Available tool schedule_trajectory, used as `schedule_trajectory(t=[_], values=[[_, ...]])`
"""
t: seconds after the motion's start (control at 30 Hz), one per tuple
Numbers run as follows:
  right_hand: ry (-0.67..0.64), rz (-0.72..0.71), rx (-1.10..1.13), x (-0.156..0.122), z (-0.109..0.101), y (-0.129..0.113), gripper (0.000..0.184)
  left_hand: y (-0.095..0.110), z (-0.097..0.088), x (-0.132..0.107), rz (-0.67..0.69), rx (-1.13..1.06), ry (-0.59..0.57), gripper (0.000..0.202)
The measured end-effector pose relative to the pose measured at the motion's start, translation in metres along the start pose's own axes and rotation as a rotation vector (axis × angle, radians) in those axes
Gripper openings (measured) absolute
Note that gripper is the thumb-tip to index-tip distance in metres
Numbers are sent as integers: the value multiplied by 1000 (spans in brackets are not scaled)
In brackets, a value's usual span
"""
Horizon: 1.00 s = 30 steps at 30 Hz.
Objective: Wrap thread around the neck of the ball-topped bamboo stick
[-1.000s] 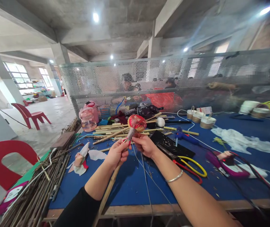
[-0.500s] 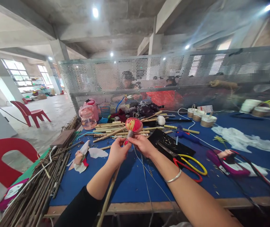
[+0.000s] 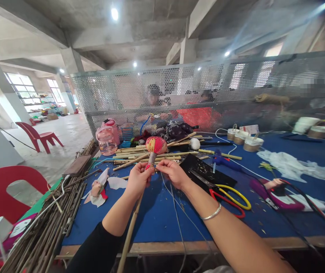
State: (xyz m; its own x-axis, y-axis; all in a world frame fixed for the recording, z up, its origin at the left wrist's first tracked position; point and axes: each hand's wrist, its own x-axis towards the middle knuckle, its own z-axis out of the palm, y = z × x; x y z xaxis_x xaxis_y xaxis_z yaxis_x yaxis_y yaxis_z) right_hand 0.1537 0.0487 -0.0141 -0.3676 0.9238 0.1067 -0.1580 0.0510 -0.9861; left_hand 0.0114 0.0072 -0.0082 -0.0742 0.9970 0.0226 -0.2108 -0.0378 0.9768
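My left hand [image 3: 137,180] is closed around a thin wooden stick [image 3: 130,233], just below its upper end. On top of the stick sits a red, pink and yellow cloth ball [image 3: 156,145], tilted slightly to the right. Grey string is wound in a band [image 3: 152,157] around the neck under the ball. Close to that neck, my right hand [image 3: 174,174] pinches the grey string [image 3: 176,214], whose strands hang over the table's front edge. Scissors [image 3: 231,193] with a red and a yellow handle lie right of my right forearm, partly on a black cloth [image 3: 191,161].
Bamboo sticks [image 3: 131,155] and a pink water bottle [image 3: 107,142] lie beyond my hands. A blue glue gun [image 3: 227,163], white plastic [image 3: 296,165] and a purple power strip [image 3: 282,199] are on the right. Brown twigs [image 3: 45,216] line the left edge. A perforated metal screen [image 3: 122,91] stands behind.
My right hand has moved off the wrapped neck, slightly right and apart from my left hand, with the string pinched. The cloth ball has shifted a little left.
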Motion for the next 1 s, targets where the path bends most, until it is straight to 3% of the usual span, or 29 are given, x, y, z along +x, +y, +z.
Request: schedule_trajectory(t=[0.23, 0.4, 0.47, 0.53, 0.6, 0.7, 0.77, 0.87, 1.0], values=[[-16, 24, 139, 2, -4, -5, 38, 9, 0, -5, -80, -132, -146, 47], [-149, 26, 214, -1, -6, -9, 41, 6, 0, -5, -175, -337, -261, 39], [-204, 55, 194, 0, -8, -8, 41, 4, -1, -3, -239, -321, -299, 32], [-178, 95, 140, 1, -10, -4, 38, 1, 0, -2, -272, -175, -263, 28], [-82, 136, 72, 3, -11, 0, 36, -3, 2, -3, -218, 32, -149, 30], [11, 170, 13, 6, -10, 5, 34, -12, 5, -4, -11, 272, -3, 37], [16, 167, 10, 7, -8, 6, 34, -18, 6, -4, 149, 374, 33, 37], [6, 136, 23, 6, -6, 4, 35, -20, 5, -1, 237, 391, 46, 25], [9, 78, 38, 4, -8, 0, 35, -11, 3, 1, 107, 226, 33, 26]])
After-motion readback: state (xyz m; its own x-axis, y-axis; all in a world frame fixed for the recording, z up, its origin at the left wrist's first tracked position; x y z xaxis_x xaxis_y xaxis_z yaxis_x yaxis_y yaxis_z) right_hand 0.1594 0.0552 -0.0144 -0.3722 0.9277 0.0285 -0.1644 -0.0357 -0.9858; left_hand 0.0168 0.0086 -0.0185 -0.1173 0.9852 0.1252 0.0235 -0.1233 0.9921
